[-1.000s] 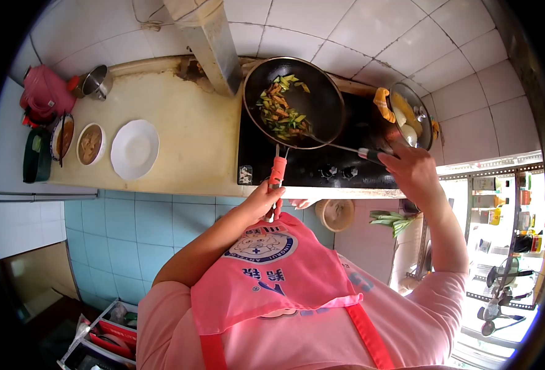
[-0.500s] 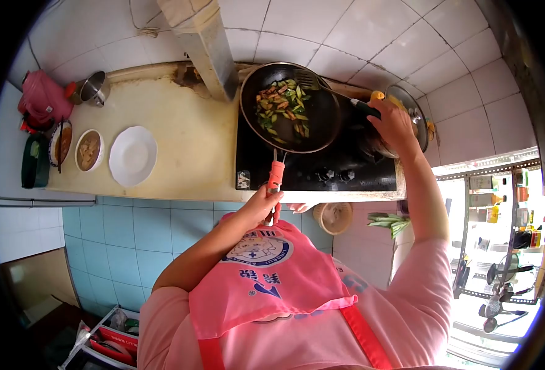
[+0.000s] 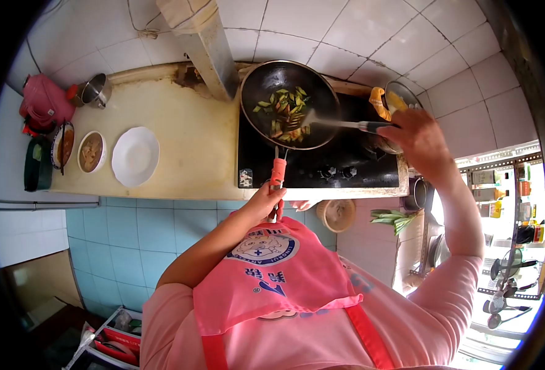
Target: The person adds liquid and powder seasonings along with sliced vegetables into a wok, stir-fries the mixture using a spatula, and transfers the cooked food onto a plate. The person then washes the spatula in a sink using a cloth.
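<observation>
On the cream-coloured bench (image 3: 183, 145), left of the left hand (image 3: 268, 201), sits a white scalloped plate (image 3: 135, 156). Farther left stand a round white bowl (image 3: 102, 160) of brownish food, a patterned bowl (image 3: 55, 147) with chopsticks (image 3: 63, 145) across it, and a dark green container (image 3: 37, 176). Beyond these are a silver metal cup (image 3: 97, 92) and a bulky pink vessel (image 3: 45, 98). A round beige basin (image 3: 339, 214) shows between the hands, nearer the body; right of the right hand (image 3: 420, 139) stands a perforated-metal rack (image 3: 500, 163).

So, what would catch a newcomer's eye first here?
Probably the dark pan of chopped green food on the black stove, its handle in the left hand, a spatula in the right hand. Then the bright pink apron below, and the white plate on the counter to the left.
</observation>
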{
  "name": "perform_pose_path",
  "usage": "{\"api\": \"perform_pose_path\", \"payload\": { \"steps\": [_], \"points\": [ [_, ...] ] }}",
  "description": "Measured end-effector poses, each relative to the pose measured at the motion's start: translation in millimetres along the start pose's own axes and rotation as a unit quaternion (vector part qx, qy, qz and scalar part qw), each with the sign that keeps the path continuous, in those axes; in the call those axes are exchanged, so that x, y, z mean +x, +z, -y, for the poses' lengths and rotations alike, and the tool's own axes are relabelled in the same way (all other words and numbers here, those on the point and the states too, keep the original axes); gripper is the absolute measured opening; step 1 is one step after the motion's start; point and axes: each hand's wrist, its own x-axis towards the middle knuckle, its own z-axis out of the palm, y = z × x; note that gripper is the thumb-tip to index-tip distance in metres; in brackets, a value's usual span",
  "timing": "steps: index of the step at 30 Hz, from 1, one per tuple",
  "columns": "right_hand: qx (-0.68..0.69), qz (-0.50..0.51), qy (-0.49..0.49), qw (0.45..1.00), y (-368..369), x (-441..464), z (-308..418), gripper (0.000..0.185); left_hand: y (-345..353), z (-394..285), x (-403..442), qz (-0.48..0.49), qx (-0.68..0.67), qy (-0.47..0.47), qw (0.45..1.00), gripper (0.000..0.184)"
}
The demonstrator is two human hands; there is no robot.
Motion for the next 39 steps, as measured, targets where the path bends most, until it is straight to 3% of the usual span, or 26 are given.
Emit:
{"api": "perform_pose_path", "payload": {
  "steps": [5,11,13,16,20,22,29,33,36,39],
  "points": [
    [0.038,0.05,0.087,0.994,-19.8,-21.4,-2.7,0.015,1.0,-1.3,-1.1,0.01,-0.008,0.008,1.0,0.019],
    [0.029,0.008,0.129,0.991,49.4,-6.0,-12.8,0.021,-2.6,3.3,4.3,0.008,0.004,0.007,1.0,0.02],
    [0.033,-0.021,0.115,0.993,43.3,-9.6,-19.8,0.019,-2.4,2.7,4.6,0.007,0.005,0.004,1.0,0.02],
    [0.036,0.045,0.106,0.993,9.0,-15.0,-23.0,0.017,-1.6,1.0,3.7,0.002,0.006,-0.003,1.0,0.021],
    [0.029,0.016,0.074,0.997,34.4,-10.3,-16.9,0.018,-1.4,-0.4,1.9,-0.003,0.011,-0.006,1.0,0.021],
    [0.022,-0.014,0.127,0.992,56.1,-1.5,-13.8,0.02,-1.6,-0.7,0.8,-0.004,0.016,-0.009,1.0,0.021],
    [0.089,0.086,0.145,0.982,-6.6,-0.5,3.1,0.029,-0.1,-2.3,-0.4,0.001,0.011,-0.005,1.0,0.022],
    [0.021,0.077,0.128,0.989,41.0,15.3,10.6,0.028,1.4,-6.9,-2.6,-0.01,0.019,-0.017,1.0,0.023],
    [0.069,-0.007,0.178,0.982,52.0,8.0,-7.3,0.03,-3.6,0.0,2.1,0.005,0.013,0.004,1.0,0.023],
    [0.093,-0.013,0.253,0.963,29.2,-7.7,-20.8,0.032,-2.9,-0.9,0.7,0.005,-0.003,0.003,1.0,0.023]
  ]
}}
